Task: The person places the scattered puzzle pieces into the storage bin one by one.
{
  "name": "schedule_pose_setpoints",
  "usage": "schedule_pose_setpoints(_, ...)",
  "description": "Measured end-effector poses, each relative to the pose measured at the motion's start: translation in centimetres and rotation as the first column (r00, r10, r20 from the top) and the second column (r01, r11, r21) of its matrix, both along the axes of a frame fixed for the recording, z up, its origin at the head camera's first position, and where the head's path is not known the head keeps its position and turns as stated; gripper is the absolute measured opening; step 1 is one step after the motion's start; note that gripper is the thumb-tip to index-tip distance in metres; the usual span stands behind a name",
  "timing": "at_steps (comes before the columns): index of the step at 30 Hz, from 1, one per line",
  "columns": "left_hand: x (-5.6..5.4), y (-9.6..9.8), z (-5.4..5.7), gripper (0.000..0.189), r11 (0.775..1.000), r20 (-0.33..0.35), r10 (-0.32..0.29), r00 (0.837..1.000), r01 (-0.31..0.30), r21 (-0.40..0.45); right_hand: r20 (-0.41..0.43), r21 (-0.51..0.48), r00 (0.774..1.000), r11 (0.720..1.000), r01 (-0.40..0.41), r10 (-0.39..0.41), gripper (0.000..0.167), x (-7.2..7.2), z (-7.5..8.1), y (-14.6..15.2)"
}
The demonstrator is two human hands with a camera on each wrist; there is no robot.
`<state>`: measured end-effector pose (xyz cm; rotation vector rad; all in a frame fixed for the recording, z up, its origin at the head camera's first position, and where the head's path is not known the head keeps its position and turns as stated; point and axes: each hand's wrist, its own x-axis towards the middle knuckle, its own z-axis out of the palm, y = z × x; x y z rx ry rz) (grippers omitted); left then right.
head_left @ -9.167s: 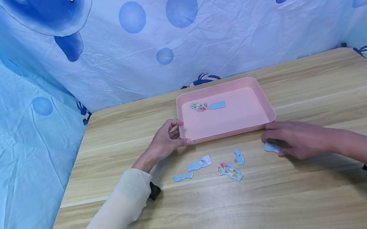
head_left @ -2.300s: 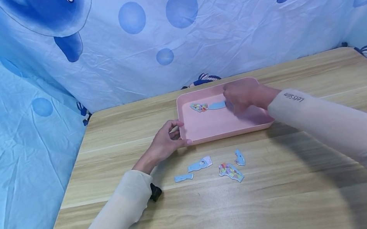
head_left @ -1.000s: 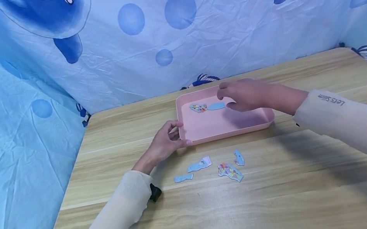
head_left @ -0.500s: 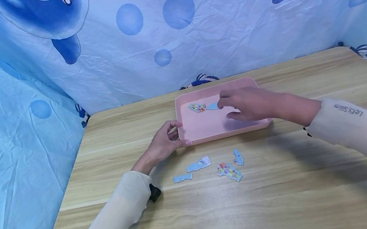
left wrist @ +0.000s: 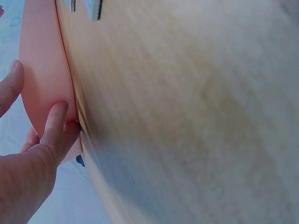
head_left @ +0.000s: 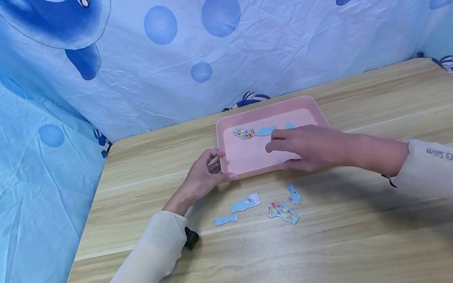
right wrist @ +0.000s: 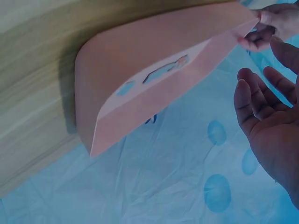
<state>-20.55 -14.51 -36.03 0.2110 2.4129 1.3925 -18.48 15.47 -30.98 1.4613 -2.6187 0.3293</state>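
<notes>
My left hand (head_left: 206,171) holds the near left corner of a pink tray (head_left: 251,160), fingers against its side and thumb at the front wall. Over the tray's near right part hovers my right hand (head_left: 310,146), its fingers loosely bent with nothing between them, as the right wrist view confirms. Inside the tray lie a multicoloured puzzle piece (head_left: 244,133), a blue puzzle piece (head_left: 265,131) meeting its right end, and another blue piece (head_left: 290,125) apart to the right, partly hidden by my right hand in the head view.
Several more puzzle pieces lie on the wooden table (head_left: 244,264) in front of the tray: a multicoloured one (head_left: 283,212), a small blue one (head_left: 293,194), a blue-and-lilac one (head_left: 245,202) and a narrow blue one (head_left: 226,220). A blue printed curtain (head_left: 137,91) hangs behind.
My right hand took a blue piece from the table into the tray, let go of it there, and has drawn back toward the tray's near right edge. The left hand stayed put.
</notes>
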Motion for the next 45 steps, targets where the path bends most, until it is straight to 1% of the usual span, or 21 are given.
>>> schedule_pose_setpoints(4, 0.0, 0.0, 0.0, 0.060, 1.000, -0.003, 0.004, 1.000, -0.004, -0.011, -0.010, 0.001, 0.999, 0.999, -0.036, 0.036, 0.039, 0.8, -0.4, -0.4)
schedule_pose_setpoints(7, -0.1, 0.1, -0.1, 0.061, 1.000, 0.000, 0.004, 1.000, -0.004, -0.012, -0.002, 0.002, 0.998, 0.998, -0.065, 0.065, 0.040, 1.3, -0.8, -0.7)
schedule_pose_setpoints(11, -0.1, 0.1, -0.1, 0.061, 1.000, 0.002, 0.004, 1.000, -0.004, -0.011, 0.035, 0.005, 0.996, 0.996, -0.086, 0.086, 0.044, 2.0, -1.4, -0.9)
schedule_pose_setpoints(13, -0.1, 0.1, -0.1, 0.061, 1.000, 0.002, 0.007, 1.000, -0.007, -0.016, 0.057, 0.018, 0.994, 0.995, -0.094, 0.093, 0.048, 2.4, -1.5, -1.0)
schedule_pose_setpoints(17, -0.1, 0.0, -0.1, 0.061, 1.000, 0.006, 0.011, 1.000, -0.011, -0.020, 0.104, 0.046, 0.989, 0.993, -0.106, 0.101, 0.052, 3.0, -1.8, -1.1)
schedule_pose_setpoints(21, 0.0, 0.1, -0.1, 0.062, 1.000, 0.008, 0.008, 1.000, -0.008, -0.009, 0.144, 0.065, 0.984, 0.991, -0.116, 0.106, 0.055, 3.3, -2.0, -1.0)
schedule_pose_setpoints(26, 0.0, 0.1, 0.0, 0.061, 1.000, 0.005, 0.009, 1.000, -0.009, -0.002, 0.228, 0.132, 0.971, 0.986, -0.097, 0.065, 0.061, 3.7, -2.1, -1.2)
schedule_pose_setpoints(28, -0.1, 0.1, 0.0, 0.062, 1.000, 0.006, 0.008, 1.000, -0.008, -0.002, 0.246, 0.155, 0.967, 0.983, -0.099, 0.058, 0.062, 3.8, -2.3, -1.3)
schedule_pose_setpoints(34, -0.1, 0.1, 0.1, 0.062, 1.000, 0.009, 0.007, 1.000, -0.007, -0.006, 0.260, 0.169, 0.961, 0.975, -0.144, 0.097, 0.067, 4.0, -3.4, -1.8)
schedule_pose_setpoints(40, -0.1, 0.1, 0.0, 0.061, 1.000, 0.006, 0.009, 1.000, -0.009, -0.006, 0.279, 0.178, 0.955, 0.971, -0.157, 0.103, 0.068, 4.0, -4.2, -2.1)
schedule_pose_setpoints(45, -0.1, 0.1, 0.0, 0.061, 1.000, 0.010, 0.011, 1.000, -0.011, -0.006, 0.261, 0.195, 0.959, 0.967, -0.163, 0.109, 0.069, 4.0, -4.4, -2.2)
